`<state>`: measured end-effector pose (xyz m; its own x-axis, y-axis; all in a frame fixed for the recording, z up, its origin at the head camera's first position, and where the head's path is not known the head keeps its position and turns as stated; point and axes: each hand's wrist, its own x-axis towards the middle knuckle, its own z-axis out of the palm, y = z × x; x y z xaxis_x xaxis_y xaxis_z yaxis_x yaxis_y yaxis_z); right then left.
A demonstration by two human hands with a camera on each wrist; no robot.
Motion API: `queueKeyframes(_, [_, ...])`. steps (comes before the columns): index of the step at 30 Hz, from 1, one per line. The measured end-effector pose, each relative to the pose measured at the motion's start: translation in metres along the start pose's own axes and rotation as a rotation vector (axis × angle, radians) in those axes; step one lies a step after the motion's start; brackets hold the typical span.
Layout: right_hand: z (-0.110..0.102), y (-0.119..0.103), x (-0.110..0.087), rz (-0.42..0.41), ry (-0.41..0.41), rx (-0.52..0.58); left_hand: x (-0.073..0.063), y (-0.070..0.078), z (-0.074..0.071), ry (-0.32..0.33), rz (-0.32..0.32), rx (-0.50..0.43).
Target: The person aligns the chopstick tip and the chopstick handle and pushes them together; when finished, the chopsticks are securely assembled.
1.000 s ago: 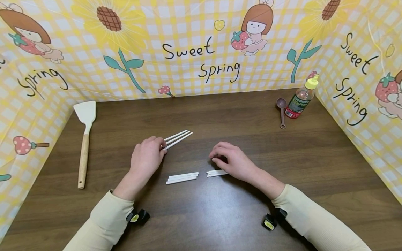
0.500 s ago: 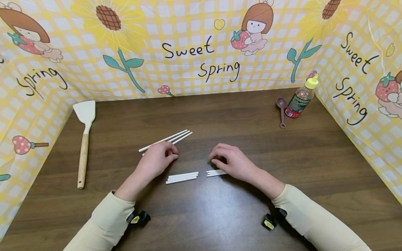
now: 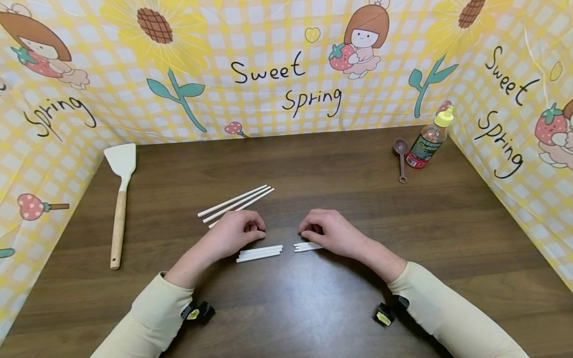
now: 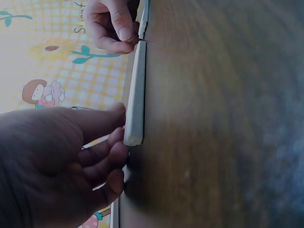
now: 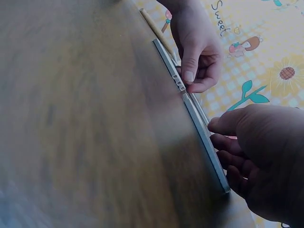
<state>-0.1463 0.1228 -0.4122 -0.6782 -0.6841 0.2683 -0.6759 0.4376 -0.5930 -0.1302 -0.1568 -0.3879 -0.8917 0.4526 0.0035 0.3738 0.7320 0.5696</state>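
Three long white sticks (image 3: 233,203) lie slanted on the table in the head view, the nearest one partly hidden by my left hand (image 3: 235,232). That hand, fingers loosely curled and holding nothing, rests just behind a row of short white sticks (image 3: 259,254). To the right lies a second row of short white sticks (image 3: 306,246), its right end covered by my right hand (image 3: 333,232). My right hand also has loosely bent fingers with nothing between them. In the left wrist view, the left thumb and fingers stand close beside the short sticks (image 4: 136,95).
A white spatula (image 3: 120,204) with a wooden handle lies at the left. At the back right stand a bottle (image 3: 427,144) with a yellow cap and a brown measuring spoon (image 3: 401,159). A patterned cloth wall (image 3: 268,114) borders the table's back and sides.
My left hand has let go of the long sticks and moved right and toward the front, beside the left row of short sticks. My right hand has lowered slightly, almost in place.
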Motion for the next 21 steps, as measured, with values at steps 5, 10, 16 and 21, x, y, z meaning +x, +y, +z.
queueKeyframes(5, [-0.0023, 0.0008, -0.0004, -0.005, -0.028, 0.029, -0.0003, 0.0026, 0.001, -0.051, 0.043, -0.031])
queueKeyframes(10, [-0.0051, 0.0019, -0.0001, 0.013, -0.067, 0.062, -0.0004, 0.0025, 0.0014, -0.082, 0.068, -0.052])
queueKeyframes(16, [-0.0068, 0.0032, -0.0003, 0.023, -0.113, 0.076, -0.001, 0.0022, 0.0018, -0.109, 0.093, -0.064])
queueKeyframes(21, [-0.0081, 0.0027, -0.0001, 0.035, -0.139, 0.089, -0.0011, 0.0025, 0.0008, -0.123, 0.1, -0.067])
